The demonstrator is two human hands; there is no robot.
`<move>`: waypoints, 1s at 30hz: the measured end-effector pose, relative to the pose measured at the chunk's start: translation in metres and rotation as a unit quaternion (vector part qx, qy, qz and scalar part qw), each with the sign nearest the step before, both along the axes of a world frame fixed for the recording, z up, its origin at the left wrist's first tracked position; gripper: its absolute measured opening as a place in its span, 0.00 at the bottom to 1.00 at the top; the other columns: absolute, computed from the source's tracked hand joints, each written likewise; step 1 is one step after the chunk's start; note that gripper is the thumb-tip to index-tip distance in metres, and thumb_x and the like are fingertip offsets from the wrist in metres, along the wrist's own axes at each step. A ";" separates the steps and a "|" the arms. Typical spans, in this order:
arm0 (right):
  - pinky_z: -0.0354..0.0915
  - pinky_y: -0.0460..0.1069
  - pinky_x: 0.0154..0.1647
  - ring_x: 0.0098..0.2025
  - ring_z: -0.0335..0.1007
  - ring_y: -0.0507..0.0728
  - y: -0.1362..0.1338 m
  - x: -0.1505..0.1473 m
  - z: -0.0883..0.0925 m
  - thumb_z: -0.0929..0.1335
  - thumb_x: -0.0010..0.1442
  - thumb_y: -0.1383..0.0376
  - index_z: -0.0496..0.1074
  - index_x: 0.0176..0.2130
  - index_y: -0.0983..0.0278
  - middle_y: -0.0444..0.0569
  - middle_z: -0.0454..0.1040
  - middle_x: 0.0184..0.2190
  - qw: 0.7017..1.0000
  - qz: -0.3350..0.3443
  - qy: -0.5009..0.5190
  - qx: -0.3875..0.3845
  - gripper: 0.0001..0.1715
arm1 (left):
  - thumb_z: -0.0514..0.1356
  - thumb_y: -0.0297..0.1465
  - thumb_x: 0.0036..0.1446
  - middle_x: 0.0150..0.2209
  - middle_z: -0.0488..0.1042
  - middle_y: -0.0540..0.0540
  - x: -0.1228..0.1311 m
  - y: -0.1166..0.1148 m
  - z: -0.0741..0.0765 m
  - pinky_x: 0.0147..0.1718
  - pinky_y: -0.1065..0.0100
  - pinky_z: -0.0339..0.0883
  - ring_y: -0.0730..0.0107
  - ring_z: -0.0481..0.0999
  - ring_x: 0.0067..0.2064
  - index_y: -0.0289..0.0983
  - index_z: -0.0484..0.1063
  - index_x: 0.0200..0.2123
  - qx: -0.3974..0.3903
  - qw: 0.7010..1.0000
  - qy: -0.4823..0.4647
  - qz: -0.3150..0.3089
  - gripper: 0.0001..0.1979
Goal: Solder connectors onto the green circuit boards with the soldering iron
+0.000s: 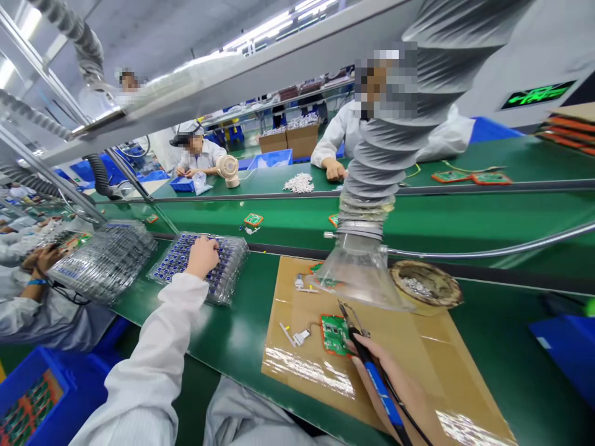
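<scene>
My left hand [203, 257] reaches over a clear plastic tray [238, 263] filled with rows of small blue parts. Its fingers are bent down in a pinch, and whatever is between the fingertips is hidden. In my right hand [385, 378] is a blue and black soldering iron [379, 384], its tip pointing away from me over a green circuit board [333, 334] with an orange edge. A thin wire joins that board to a small white connector piece [301, 337]. The board lies on a brown taped cardboard sheet [302, 368].
A clear fume hood [357, 272] on a grey hose hangs above the cardboard. Beside it sits a round pot [449, 297] with metal scraps. Stacked trays [109, 260] stand at left, a blue bin [51, 390] at lower left. Co-workers sit across a green conveyor [288, 223].
</scene>
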State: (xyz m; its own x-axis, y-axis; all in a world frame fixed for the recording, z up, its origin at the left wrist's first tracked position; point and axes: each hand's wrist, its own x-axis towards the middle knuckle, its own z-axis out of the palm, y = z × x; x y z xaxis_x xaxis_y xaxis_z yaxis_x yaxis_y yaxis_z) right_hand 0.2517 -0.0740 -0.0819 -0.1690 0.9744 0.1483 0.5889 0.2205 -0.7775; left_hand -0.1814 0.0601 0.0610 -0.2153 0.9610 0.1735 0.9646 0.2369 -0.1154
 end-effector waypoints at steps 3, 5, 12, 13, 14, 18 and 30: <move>0.74 0.56 0.56 0.54 0.78 0.63 -0.005 0.000 0.000 0.62 0.69 0.48 0.67 0.62 0.54 0.47 0.80 0.52 1.000 -0.015 0.005 0.014 0.27 | 0.57 0.27 0.58 0.51 0.73 0.36 -0.019 0.003 -0.001 0.53 0.53 0.65 0.47 0.69 0.56 0.37 0.80 0.42 -0.017 1.000 0.008 -0.020 0.12; 0.73 0.58 0.56 0.54 0.77 0.63 -0.006 -0.002 0.000 0.62 0.70 0.49 0.68 0.62 0.55 0.48 0.80 0.52 0.999 -0.018 0.007 0.028 0.27 | 0.58 0.27 0.56 0.51 0.73 0.37 -0.021 0.005 0.000 0.54 0.53 0.64 0.48 0.70 0.56 0.37 0.79 0.39 -0.027 0.999 0.008 -0.033 0.11; 0.76 0.59 0.49 0.49 0.78 0.64 0.003 -0.007 -0.002 0.65 0.67 0.52 0.75 0.55 0.53 0.46 0.82 0.45 0.994 -0.007 0.013 0.106 0.21 | 0.55 0.27 0.58 0.34 0.78 0.41 -0.016 -0.003 0.016 0.44 0.62 0.65 0.57 0.76 0.41 0.37 0.74 0.32 -0.011 0.998 -0.031 -0.056 0.07; 0.76 0.59 0.50 0.49 0.77 0.64 0.003 -0.007 -0.001 0.65 0.67 0.53 0.75 0.55 0.54 0.47 0.81 0.45 0.994 -0.006 0.008 0.110 0.20 | 0.55 0.28 0.59 0.32 0.77 0.43 -0.012 -0.009 0.016 0.41 0.64 0.65 0.60 0.75 0.37 0.37 0.73 0.33 0.024 0.996 -0.064 -0.065 0.07; 0.76 0.59 0.51 0.49 0.77 0.63 0.004 -0.008 0.000 0.66 0.67 0.53 0.75 0.55 0.54 0.47 0.81 0.45 0.994 -0.006 0.003 0.113 0.20 | 0.55 0.30 0.60 0.30 0.76 0.46 -0.004 -0.016 0.015 0.39 0.66 0.65 0.63 0.74 0.33 0.37 0.72 0.34 0.073 0.988 -0.112 -0.077 0.06; 0.76 0.57 0.50 0.50 0.77 0.63 0.003 -0.009 0.002 0.66 0.67 0.55 0.73 0.57 0.56 0.49 0.80 0.47 0.993 -0.028 -0.001 0.114 0.21 | 0.60 0.35 0.59 0.28 0.73 0.50 0.050 -0.058 -0.002 0.32 0.70 0.64 0.70 0.71 0.30 0.38 0.71 0.32 0.269 0.878 -0.382 -0.103 0.07; 0.71 0.60 0.56 0.50 0.79 0.61 -0.015 -0.027 0.032 0.67 0.68 0.54 0.69 0.57 0.57 0.52 0.81 0.47 0.978 -0.096 0.186 0.005 0.21 | 0.73 0.46 0.45 0.24 0.77 0.45 0.205 -0.119 -0.062 0.30 0.70 0.67 0.72 0.73 0.26 0.34 0.72 0.24 -0.126 0.549 -0.825 -0.053 0.21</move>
